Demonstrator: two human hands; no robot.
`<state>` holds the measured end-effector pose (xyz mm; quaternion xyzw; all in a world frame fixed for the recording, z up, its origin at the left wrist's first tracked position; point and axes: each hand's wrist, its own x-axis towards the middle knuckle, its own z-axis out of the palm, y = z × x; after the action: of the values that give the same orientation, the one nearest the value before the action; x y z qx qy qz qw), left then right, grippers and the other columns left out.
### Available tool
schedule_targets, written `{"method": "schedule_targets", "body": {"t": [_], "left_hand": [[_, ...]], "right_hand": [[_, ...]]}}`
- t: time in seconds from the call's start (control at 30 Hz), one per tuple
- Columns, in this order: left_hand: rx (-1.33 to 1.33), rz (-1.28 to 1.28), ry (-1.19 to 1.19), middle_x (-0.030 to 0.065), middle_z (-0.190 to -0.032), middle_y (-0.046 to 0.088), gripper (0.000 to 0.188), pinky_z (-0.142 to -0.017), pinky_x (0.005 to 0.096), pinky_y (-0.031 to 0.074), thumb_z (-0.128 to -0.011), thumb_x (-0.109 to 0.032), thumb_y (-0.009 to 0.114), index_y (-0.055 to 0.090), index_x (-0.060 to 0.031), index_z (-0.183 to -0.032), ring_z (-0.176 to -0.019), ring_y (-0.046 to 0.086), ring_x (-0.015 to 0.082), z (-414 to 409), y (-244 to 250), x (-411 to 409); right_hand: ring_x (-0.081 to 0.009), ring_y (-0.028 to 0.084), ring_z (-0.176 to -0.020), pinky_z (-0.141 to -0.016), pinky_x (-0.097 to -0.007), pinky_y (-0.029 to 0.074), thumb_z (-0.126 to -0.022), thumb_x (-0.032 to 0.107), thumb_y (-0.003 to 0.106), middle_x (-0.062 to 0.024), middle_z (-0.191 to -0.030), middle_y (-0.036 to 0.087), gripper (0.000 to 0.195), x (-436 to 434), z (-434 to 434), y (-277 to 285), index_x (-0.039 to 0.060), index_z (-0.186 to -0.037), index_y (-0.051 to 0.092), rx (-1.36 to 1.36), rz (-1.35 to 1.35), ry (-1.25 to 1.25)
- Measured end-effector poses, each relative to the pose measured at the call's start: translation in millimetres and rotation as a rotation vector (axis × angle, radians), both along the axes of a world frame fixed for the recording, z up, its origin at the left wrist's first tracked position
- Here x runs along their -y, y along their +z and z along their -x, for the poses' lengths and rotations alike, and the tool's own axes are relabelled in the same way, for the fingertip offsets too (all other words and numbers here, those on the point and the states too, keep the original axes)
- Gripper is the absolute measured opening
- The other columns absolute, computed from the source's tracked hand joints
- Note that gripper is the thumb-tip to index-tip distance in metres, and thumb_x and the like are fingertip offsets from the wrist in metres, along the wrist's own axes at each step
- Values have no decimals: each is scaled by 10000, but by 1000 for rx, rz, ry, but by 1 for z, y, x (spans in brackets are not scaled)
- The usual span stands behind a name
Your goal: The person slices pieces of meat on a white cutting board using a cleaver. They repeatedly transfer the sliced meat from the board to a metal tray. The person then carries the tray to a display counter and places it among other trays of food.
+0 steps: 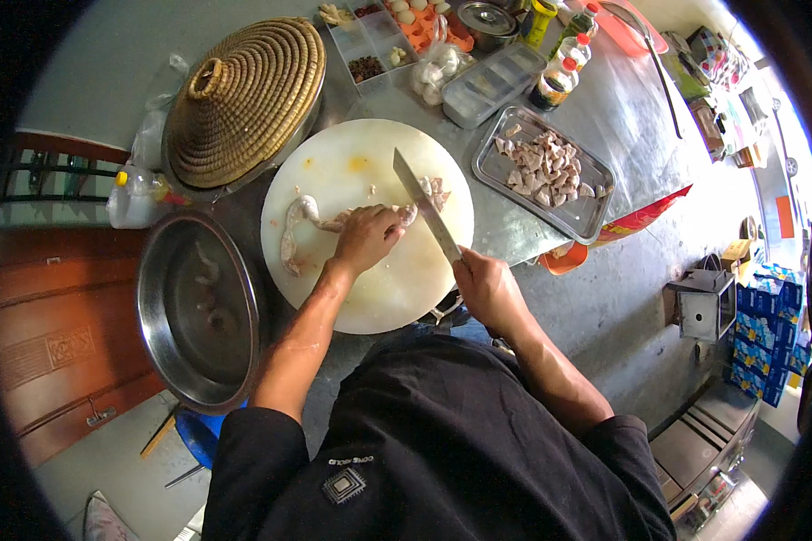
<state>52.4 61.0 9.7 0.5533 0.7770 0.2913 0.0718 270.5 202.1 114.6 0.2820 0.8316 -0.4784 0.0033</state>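
On a round white cutting board [406,284] lies a long pale strip of raw offal, which looks like intestine [288,240], curving down at its left end. My left hand [369,237] presses on the strip with fingers curled, and a short end [407,215] shows past the fingertips. In my right hand [492,292] is the handle of a kitchen knife [425,203]. Its blade slants up and left across the board, just right of that end. Cut pieces [438,192] sit beyond the blade, partly hidden by it. Small scraps and yellow stains mark the board.
A metal tray [595,220] of cut pieces [545,166] is at right. Left of the board stand a steel basin [150,324] with more offal and a pot under a woven conical lid [257,95]. Sauce bottles [555,84] and a divided spice box [372,44] are behind.
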Motion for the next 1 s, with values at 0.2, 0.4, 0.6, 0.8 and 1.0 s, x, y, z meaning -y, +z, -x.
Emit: {"method": "schedule_targets", "body": {"t": [0.2,0.4,0.6,0.8,1.0], "left_hand": [[-2,18,-52,128,-939,688,103,-831,470,524,-852,-180,748,756,-84,-890,-928,663,342,0,4,7],[-108,35,-54,141,-977,706,120,-850,470,527,-880,-161,713,764,-76,-947,-932,666,345,2,1,6],[-151,-26,-92,167,-1007,704,165,-892,494,513,-837,-151,720,772,-85,-979,-981,655,382,5,-17,15],[-398,83,-301,92,-997,688,213,-911,441,493,-830,-159,697,788,-148,-1023,-945,641,310,39,10,24],[-41,-9,-67,75,-990,710,174,-848,435,527,-808,-126,753,765,-130,-981,-910,650,309,15,-4,21]], "right_hand": [[-485,674,-820,-743,-551,542,-980,179,528,-280,-891,675,264,24,-6,-10,15,-1171,607,45,-187,123],[-481,679,-852,-751,-551,544,-991,185,518,-292,-935,660,223,23,-21,-7,15,-1125,571,71,-190,189],[-483,667,-857,-766,-546,540,-1001,175,501,-282,-907,670,190,37,21,-27,34,-1104,575,246,-216,184],[-479,675,-846,-775,-552,542,-1001,185,493,-285,-878,684,231,29,57,-71,21,-1109,614,-3,-266,161],[-432,678,-730,-694,-496,531,-997,222,531,-282,-766,647,266,-4,12,-22,-16,-989,648,80,84,-12]]}}
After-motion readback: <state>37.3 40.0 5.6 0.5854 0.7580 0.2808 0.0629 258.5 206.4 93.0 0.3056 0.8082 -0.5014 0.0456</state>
